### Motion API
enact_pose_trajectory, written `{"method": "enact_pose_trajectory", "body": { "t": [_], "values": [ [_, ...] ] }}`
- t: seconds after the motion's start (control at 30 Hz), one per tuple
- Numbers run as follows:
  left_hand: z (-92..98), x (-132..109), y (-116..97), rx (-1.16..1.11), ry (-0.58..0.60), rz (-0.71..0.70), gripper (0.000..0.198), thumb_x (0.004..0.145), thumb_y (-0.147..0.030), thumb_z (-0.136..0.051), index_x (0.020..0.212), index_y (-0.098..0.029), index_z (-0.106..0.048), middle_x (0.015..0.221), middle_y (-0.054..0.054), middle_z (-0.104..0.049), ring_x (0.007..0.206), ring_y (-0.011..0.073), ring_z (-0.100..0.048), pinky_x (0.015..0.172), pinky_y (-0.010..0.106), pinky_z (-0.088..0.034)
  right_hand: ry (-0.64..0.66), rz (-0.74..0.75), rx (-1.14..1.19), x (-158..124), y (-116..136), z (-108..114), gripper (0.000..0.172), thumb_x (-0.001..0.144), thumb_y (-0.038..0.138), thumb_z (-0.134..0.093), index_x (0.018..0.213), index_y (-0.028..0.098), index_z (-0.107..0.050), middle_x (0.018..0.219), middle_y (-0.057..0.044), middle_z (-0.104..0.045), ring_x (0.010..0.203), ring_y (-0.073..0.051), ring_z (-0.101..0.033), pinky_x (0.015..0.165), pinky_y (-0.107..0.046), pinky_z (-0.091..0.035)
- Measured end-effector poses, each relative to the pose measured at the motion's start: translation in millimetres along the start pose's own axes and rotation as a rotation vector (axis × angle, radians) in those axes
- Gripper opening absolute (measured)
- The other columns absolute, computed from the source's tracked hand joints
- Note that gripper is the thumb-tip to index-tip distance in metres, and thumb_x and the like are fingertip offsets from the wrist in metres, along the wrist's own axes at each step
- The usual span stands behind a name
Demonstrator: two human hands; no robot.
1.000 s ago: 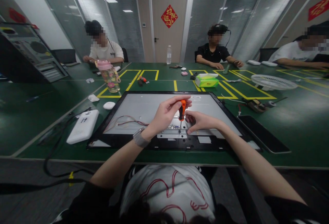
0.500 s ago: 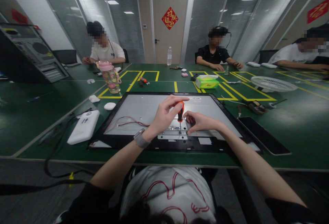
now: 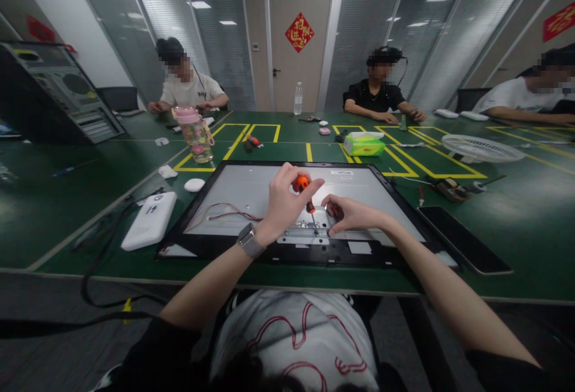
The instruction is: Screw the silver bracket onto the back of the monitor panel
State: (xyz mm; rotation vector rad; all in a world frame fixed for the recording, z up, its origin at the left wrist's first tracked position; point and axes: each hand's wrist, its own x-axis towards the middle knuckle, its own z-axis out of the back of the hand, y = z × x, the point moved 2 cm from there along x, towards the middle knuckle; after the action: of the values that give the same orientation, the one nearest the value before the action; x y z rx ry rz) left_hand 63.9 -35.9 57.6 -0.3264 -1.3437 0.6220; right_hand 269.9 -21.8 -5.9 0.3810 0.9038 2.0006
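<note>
My left hand [image 3: 286, 199] is closed round the top of an orange-and-black screwdriver [image 3: 303, 184], its thumb stretched out to the right. The screwdriver leans, its handle tipped left and its shaft running down to a metal bracket [image 3: 296, 240]. Curled at the bracket's right side, my right hand [image 3: 354, 213] has thumb and fingers against it; what lies between the fingertips is partly hidden. The bracket is on the grey metal back of a flat display panel [image 3: 238, 185] with a black frame. Thin wires [image 3: 220, 206] run across the panel's left half.
Left of the panel lie a white power bank [image 3: 150, 221] and a white oval object [image 3: 194, 185]; a pink-lidded bottle [image 3: 195, 137] stands behind. On the right are a black phone [image 3: 465, 239], tissues [image 3: 363, 144] and a white fan grille [image 3: 483, 148]. Several people sit across the table.
The screwdriver has gone from nearly upright to leaning left at the top. My left fingers have curled in and shifted slightly left. My right hand stays at the bracket.
</note>
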Motion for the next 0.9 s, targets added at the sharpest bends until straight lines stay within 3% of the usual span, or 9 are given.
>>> {"method": "enact_pose_trajectory", "body": {
  "t": [0.13, 0.3, 0.37, 0.53, 0.77, 0.9],
  "values": [
    [-2.4, -2.6, -1.9, -0.040, 0.028, -0.079, 0.019, 0.087, -0.033, -0.066, 0.077, -0.018, -0.062, 0.073, -0.001, -0.054, 0.068, 0.0113, -0.049, 0.065, 0.025, -0.042, -0.003, 0.007, -0.005, 1.1, -2.2, -0.2, 0.069, 0.059, 0.053, -0.084, 0.106, 0.019, -0.047, 0.076, 0.004, -0.046, 0.070, -0.015, -0.046, 0.062, -0.027, -0.037],
    [-7.1, -4.3, 2.6, -0.280, 0.171, 0.058, 0.020, 0.096, -0.028, -0.049, 0.104, -0.017, -0.064, 0.092, 0.005, -0.065, 0.081, 0.0131, -0.060, 0.076, 0.028, -0.049, -0.005, 0.015, -0.016, 1.3, -3.2, -0.2, 0.069, 0.060, 0.053, -0.083, 0.109, 0.019, -0.048, 0.077, 0.004, -0.047, 0.071, -0.015, -0.046, 0.063, -0.027, -0.038],
    [-6.9, -3.2, 2.8, -0.345, 0.201, 0.090, 0.022, 0.097, -0.025, -0.046, 0.102, -0.018, -0.066, 0.093, 0.006, -0.066, 0.084, 0.0138, -0.061, 0.078, 0.029, -0.050, -0.007, 0.016, -0.015, 0.9, -3.0, -0.2, 0.069, 0.060, 0.053, -0.083, 0.109, 0.019, -0.048, 0.078, 0.004, -0.047, 0.071, -0.016, -0.046, 0.063, -0.028, -0.038],
    [-3.4, 1.5, 0.7, -0.320, 0.151, 0.066, 0.012, 0.087, -0.026, -0.064, 0.091, -0.021, -0.073, 0.091, 0.004, -0.060, 0.087, 0.0143, -0.058, 0.078, 0.027, -0.048, -0.006, 0.022, -0.012, 0.3, -2.6, -0.4, 0.068, 0.061, 0.053, -0.083, 0.109, 0.019, -0.048, 0.078, 0.004, -0.047, 0.072, -0.016, -0.047, 0.064, -0.028, -0.039],
    [-3.4, 2.5, 1.6, -0.429, 0.210, 0.187, 0.027, 0.095, -0.022, -0.046, 0.105, -0.019, -0.071, 0.087, 0.004, -0.066, 0.086, 0.0147, -0.061, 0.083, 0.029, -0.049, -0.005, 0.030, -0.018, 0.4, -5.0, -0.2, 0.068, 0.062, 0.052, -0.082, 0.110, 0.019, -0.048, 0.079, 0.004, -0.047, 0.072, -0.016, -0.046, 0.064, -0.027, -0.039],
    [-4.5, 2.0, 4.4, -0.427, 0.191, 0.210, 0.018, 0.089, -0.030, -0.059, 0.095, -0.020, -0.073, 0.087, 0.003, -0.063, 0.080, 0.0131, -0.059, 0.073, 0.025, -0.048, -0.008, 0.037, -0.022, 0.1, -3.6, -0.2, 0.068, 0.062, 0.052, -0.083, 0.110, 0.019, -0.048, 0.079, 0.004, -0.047, 0.072, -0.015, -0.046, 0.064, -0.028, -0.039]
  ]
}}
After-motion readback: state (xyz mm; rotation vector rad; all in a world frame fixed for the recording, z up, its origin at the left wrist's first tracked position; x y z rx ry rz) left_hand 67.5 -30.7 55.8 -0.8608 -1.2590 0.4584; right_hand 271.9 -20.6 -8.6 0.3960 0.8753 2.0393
